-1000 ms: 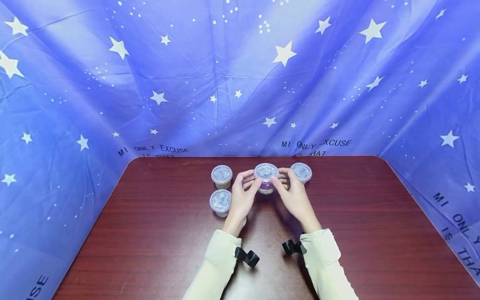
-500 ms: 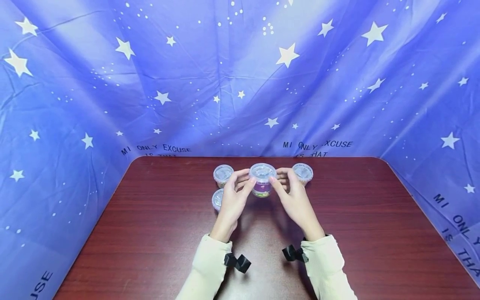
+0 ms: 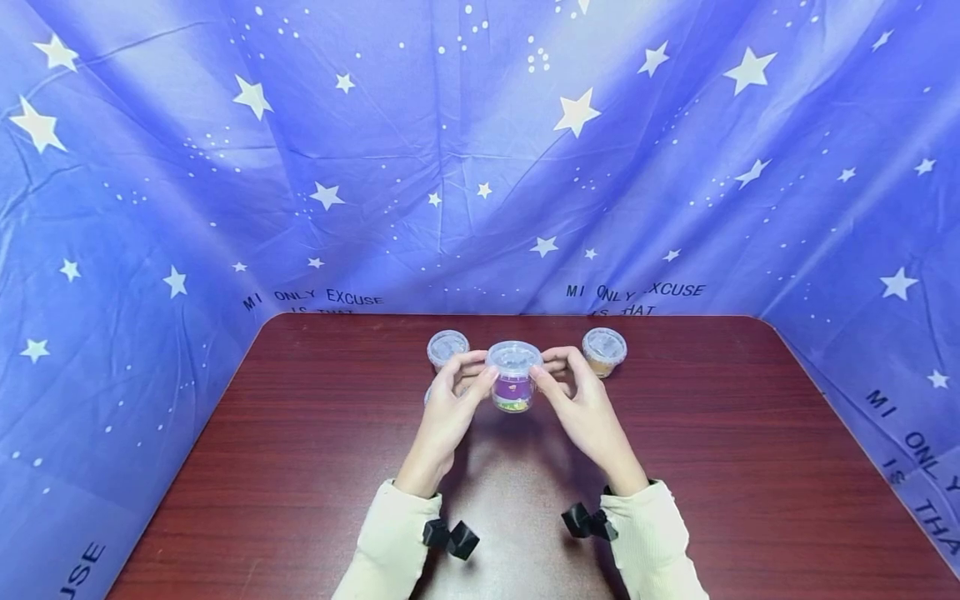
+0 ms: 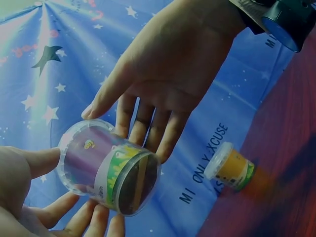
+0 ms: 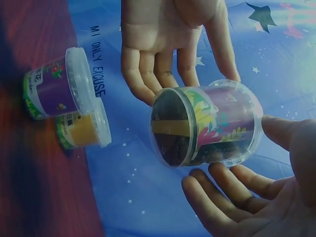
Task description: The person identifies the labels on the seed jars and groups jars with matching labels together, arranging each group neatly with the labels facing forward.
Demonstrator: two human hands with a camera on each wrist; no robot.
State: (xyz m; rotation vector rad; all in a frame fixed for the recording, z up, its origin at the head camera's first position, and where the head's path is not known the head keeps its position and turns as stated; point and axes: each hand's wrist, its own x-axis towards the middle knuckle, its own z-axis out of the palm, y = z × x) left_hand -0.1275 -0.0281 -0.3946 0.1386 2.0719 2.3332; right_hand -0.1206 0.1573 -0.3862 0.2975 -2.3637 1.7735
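Observation:
A lidded clear plastic tub [image 3: 514,390] with a purple label is held up between both hands. My left hand [image 3: 446,412] grips its left side, thumb at the lid's rim and fingers behind. On the other side my right hand [image 3: 588,408] grips it the same way. From the left wrist view, the tub [image 4: 101,160] shows a flowered label and a dark base crossed by a tan strip. The right wrist view has the tub [image 5: 207,126] lying across the picture, with thumbs near the lid and fingers along its wall.
A similar tub [image 3: 448,347] stands at the back left, and another [image 5: 54,86] with a purple label is mostly hidden behind my left hand in the head view. One with an orange label [image 3: 603,353] stands at the back right. Starry blue curtains surround the brown table [image 3: 285,467].
Both hands have brought the tub up and nearer, slightly to the left. The left hand has moved left and now covers most of the nearer left tub.

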